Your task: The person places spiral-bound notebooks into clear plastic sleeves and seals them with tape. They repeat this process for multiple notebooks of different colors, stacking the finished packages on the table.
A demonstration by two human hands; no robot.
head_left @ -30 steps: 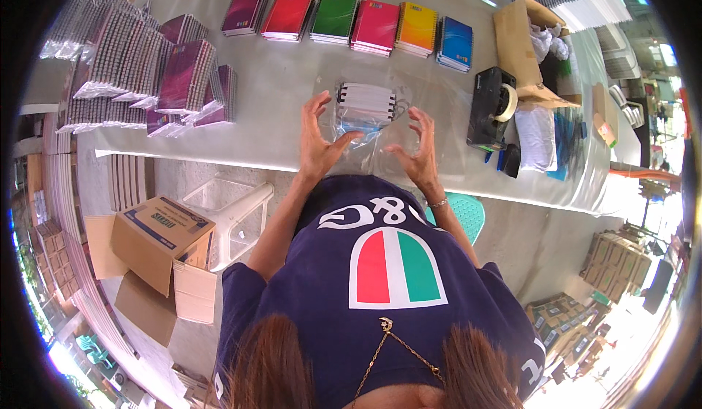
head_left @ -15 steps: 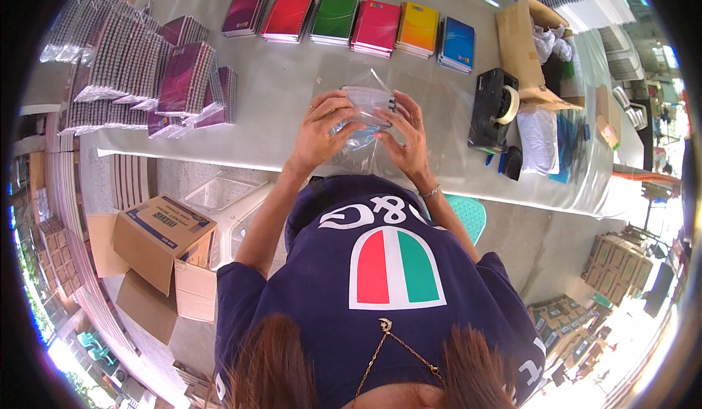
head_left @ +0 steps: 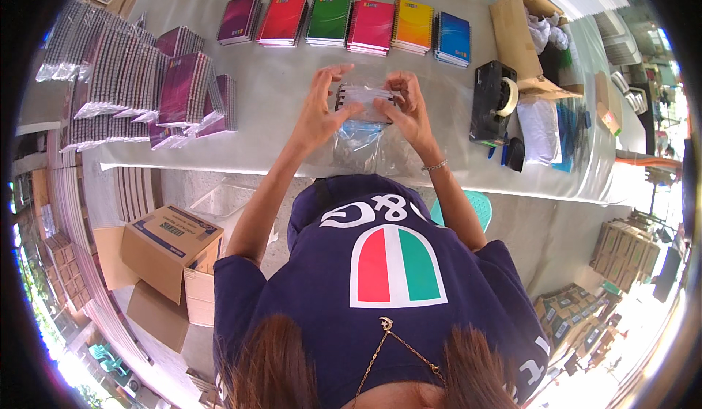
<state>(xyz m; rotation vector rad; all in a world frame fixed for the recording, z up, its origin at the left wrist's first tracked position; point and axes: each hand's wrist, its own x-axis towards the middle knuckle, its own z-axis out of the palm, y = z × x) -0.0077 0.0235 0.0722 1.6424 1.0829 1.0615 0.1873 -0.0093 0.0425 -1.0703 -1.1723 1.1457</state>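
Observation:
Between my hands, near the front of the table, is a small stack of spiral notebooks (head_left: 371, 97) in a clear plastic bag (head_left: 358, 140). Dark wire coils show at the stack's edges, and something blue shows through the plastic on the near side. My left hand (head_left: 327, 105) holds the stack's left side, thumb pressed on it and fingers stretched out beyond. On the right side, my right hand (head_left: 411, 111) grips it with the thumb on top and the fingers curled. Beyond my hands stands a row of notebook piles, including green (head_left: 328, 19), pink (head_left: 370, 24) and blue (head_left: 453, 38).
Many wrapped purple notebooks (head_left: 184, 87) are stacked at the left. At the right are a black tape dispenser (head_left: 488, 102), an open cardboard box (head_left: 518, 36) and a white plastic packet (head_left: 540, 133). An open carton (head_left: 172, 237) sits below the table's left side.
The bagged stack has turned in my hands, now showing its coils, and the plastic hangs toward me. My left fingers have lifted and spread; my right fingers have curled in.

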